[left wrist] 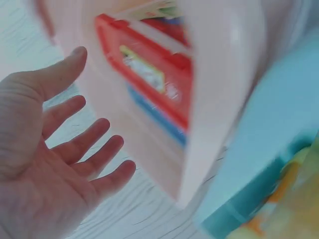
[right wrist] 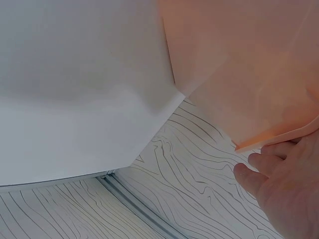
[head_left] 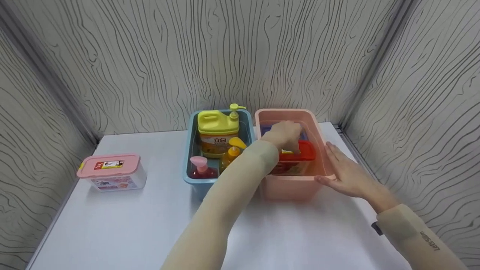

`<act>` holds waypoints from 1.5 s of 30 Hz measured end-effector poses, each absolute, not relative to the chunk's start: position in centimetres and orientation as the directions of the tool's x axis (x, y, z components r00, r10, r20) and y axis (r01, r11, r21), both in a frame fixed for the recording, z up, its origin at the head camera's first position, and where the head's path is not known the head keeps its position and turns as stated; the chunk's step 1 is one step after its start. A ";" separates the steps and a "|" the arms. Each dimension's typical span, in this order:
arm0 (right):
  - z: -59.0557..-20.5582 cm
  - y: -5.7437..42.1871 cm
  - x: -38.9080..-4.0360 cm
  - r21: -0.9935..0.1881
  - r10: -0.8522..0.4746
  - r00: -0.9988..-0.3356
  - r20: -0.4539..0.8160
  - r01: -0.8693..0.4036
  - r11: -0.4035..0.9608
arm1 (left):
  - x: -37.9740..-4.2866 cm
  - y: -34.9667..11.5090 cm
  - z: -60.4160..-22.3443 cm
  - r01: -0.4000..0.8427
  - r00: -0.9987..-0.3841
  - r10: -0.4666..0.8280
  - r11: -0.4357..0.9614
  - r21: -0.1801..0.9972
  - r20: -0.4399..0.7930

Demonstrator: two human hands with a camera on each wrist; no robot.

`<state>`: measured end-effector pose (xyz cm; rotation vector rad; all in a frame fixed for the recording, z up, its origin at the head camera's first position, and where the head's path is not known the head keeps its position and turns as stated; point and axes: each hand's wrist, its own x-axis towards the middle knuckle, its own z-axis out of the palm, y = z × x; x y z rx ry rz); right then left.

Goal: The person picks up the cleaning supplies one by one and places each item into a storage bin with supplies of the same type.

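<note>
My left hand (head_left: pixel 287 135) reaches across over the pink bin (head_left: pixel 292 187). In the left wrist view its fingers are spread and relaxed, with nothing in the palm. A red-lidded box (head_left: pixel 308 150) lies inside the bin, just under and beside this hand, and a blue-lidded box (head_left: pixel 267 129) shows behind it, partly hidden. My right hand (head_left: pixel 348 174) rests along the bin's right rim, fingers extended and thumb at the front corner. The right wrist view has its fingertips (right wrist: pixel 246 174) right at the bin's edge.
A blue bin (head_left: pixel 189 180) stands left of the pink one. It holds a yellow jug with a pump (head_left: pixel 219 129), an amber pump bottle (head_left: pixel 227 159) and a red bottle with a pink pump (head_left: pixel 202 170). A pink-lidded box (head_left: pixel 112 174) sits at the table's left.
</note>
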<state>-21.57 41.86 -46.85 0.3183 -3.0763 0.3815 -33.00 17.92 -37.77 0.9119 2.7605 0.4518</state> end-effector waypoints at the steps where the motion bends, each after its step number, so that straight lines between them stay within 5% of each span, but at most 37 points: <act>1: -46.9 41.9 -21.6 -0.239 -0.199 -0.979 0.050 -0.205 0.949 | -32.9 17.9 -37.3 0.562 -0.781 0.619 0.756 0.336 -0.084; 16: -47.5 42.1 -21.7 -0.240 -0.194 -0.979 0.055 -0.202 0.949 | -32.3 16.4 -32.8 0.708 -0.699 0.714 0.698 0.103 -0.040; 45: -46.8 42.1 -21.9 -0.249 -0.193 -0.980 0.047 -0.199 0.948 | -34.8 7.4 -30.9 0.577 -0.800 0.600 0.776 0.255 -0.016</act>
